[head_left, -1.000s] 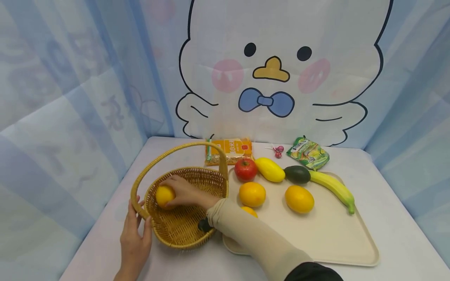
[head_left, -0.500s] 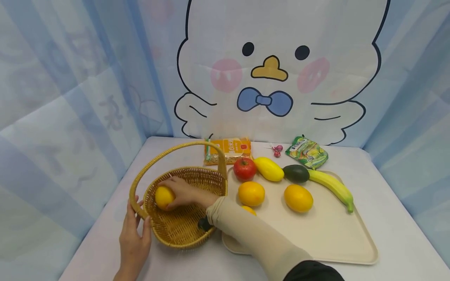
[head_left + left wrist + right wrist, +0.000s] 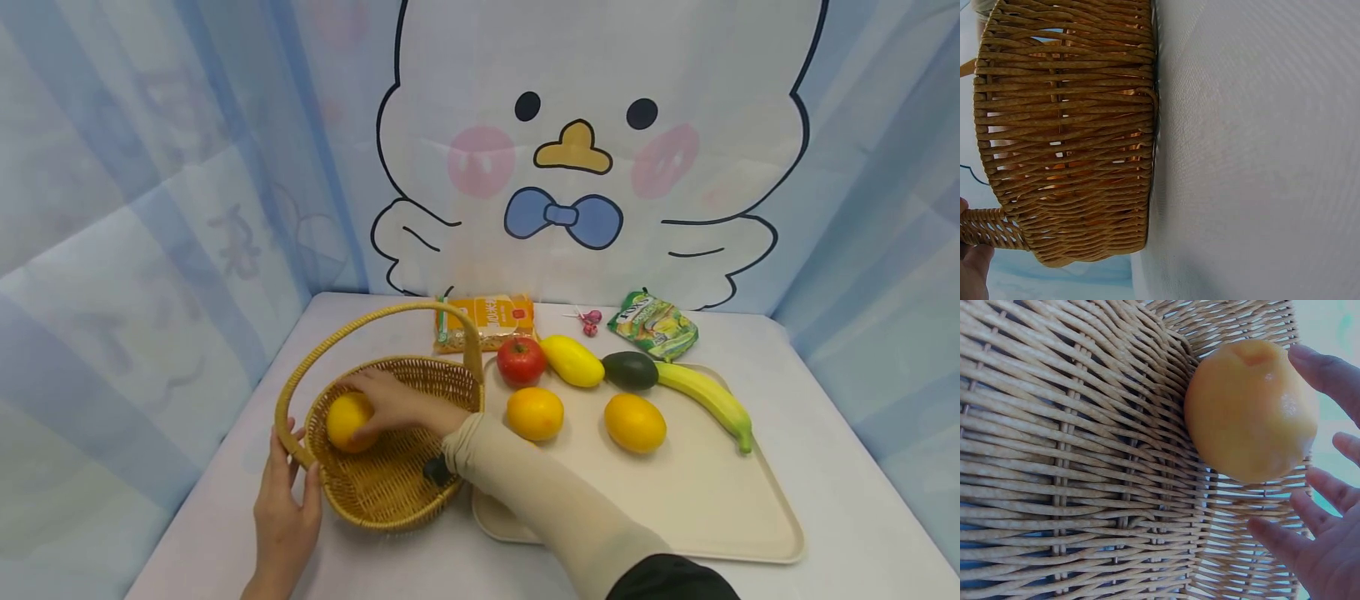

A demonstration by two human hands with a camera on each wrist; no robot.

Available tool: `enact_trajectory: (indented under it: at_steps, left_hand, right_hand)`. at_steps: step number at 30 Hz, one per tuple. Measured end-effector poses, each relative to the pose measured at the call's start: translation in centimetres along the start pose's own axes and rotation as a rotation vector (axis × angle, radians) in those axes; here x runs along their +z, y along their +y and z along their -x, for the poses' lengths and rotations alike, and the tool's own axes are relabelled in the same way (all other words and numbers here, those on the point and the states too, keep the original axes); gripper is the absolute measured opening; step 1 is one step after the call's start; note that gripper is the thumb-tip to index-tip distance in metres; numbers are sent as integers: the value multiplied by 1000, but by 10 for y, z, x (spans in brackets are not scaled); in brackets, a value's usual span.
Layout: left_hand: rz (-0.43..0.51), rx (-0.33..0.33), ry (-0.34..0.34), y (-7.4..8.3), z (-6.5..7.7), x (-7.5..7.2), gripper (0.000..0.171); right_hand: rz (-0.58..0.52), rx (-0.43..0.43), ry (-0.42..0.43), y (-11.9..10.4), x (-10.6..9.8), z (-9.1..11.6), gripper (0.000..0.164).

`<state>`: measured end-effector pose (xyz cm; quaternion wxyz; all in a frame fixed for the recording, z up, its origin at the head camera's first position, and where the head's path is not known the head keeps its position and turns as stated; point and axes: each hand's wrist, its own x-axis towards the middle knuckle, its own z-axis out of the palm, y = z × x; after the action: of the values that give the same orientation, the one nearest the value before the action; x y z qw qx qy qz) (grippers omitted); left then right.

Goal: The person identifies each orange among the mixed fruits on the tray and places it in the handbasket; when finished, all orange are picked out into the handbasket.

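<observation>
A wicker basket with a tall arched handle stands on the left of the table. My left hand holds the handle's base at the left rim; in the left wrist view its thumb and a fingertip pinch the woven strip. Inside the basket, a round orange-yellow fruit lies against the left wall. Over it reaches my right hand, its fingers spread. The right wrist view shows the thumb tip right at the dimpled fruit, the other fingers apart from it.
To the right, a cream tray bears a red apple, yellow fruit, a dark green avocado-like fruit, a banana and two orange-yellow fruits. Behind lie an orange packet, lollipops and a green bag.
My right hand has loosened from the orange-yellow fruit, its fingers spreading and shifting slightly right; more of the fruit shows. The left hand stays on the handle.
</observation>
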<state>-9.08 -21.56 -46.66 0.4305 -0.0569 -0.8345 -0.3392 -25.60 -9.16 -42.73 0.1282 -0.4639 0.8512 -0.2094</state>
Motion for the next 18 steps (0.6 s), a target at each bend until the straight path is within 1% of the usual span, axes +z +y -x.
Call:
enact_trajectory:
  at_steps: [6,18]
  left_hand:
    - [-7,-7,-4,2,0,-1,86]
    - [-22,-13,-9,4,0,-1,83]
  right_hand:
    - [-21,4,-3,-2,-4,3,80]
    - [26,0,7,-11,-20,8,83]
